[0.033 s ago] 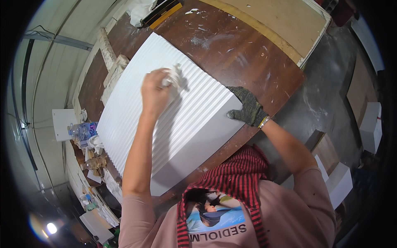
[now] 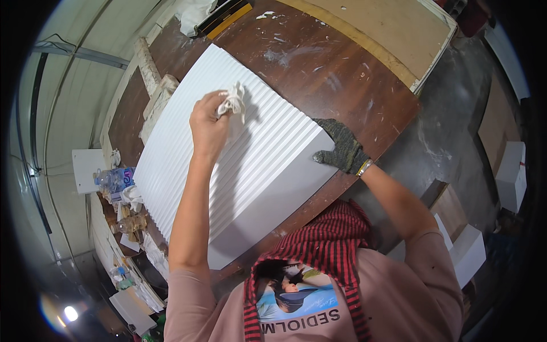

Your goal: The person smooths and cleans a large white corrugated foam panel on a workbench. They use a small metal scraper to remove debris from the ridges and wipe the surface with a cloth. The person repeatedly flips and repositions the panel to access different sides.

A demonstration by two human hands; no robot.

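A large white ribbed panel [image 2: 171,142] with a smooth near side lies on the brown table. Over its ridges, my bare left hand [image 2: 208,122] pinches a crumpled white cloth [image 2: 232,102]. The cloth casts a shadow on the ridges; whether it touches them I cannot tell. At the panel's right corner is my right hand [image 2: 342,149] in a dark grey knit glove. Its thumb presses on the smooth side and the other fingers wrap round the corner, partly hidden.
The scuffed brown table [image 2: 342,85] extends beyond the panel, with a tan board [image 2: 387,28] at the far right. Plastic bottles [image 2: 117,181] and crumpled white scraps [image 2: 132,196] crowd the left side. White boxy pieces [image 2: 468,253] stand low on the right.
My left hand has shifted slightly left with the cloth, which shows more of its folds now. The right hand and the panel stay in place.
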